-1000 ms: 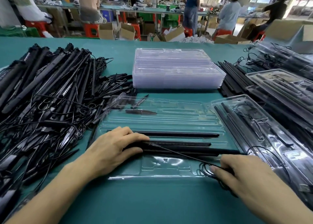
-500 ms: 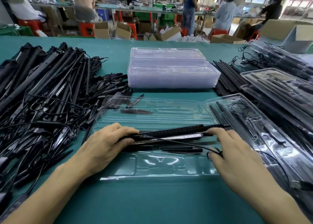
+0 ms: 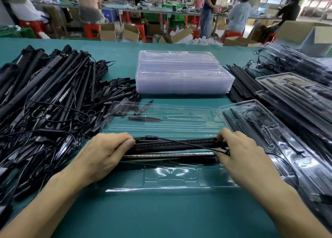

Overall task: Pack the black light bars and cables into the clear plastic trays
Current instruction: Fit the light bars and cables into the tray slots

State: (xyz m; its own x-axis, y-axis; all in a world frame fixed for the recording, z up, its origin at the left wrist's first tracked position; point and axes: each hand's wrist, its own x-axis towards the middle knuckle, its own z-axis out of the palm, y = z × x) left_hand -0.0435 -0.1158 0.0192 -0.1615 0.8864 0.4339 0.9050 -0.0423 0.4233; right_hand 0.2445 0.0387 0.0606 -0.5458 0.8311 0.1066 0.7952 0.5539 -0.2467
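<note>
Light bars [image 3: 172, 145], ends hidden in grip of left hand [image 3: 100, 156] and right hand [image 3: 246, 156].

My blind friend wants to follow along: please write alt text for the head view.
The left hand and right hand grip the ends of black light bars over a clear plastic tray on a green table. A tangled pile of bars and cables lies left, stacked empty trays behind, filled trays right.

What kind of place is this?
Likely a factory packing room: a big heap of light bars, a stack of clear trays, and open cardboard boxes behind.
</note>
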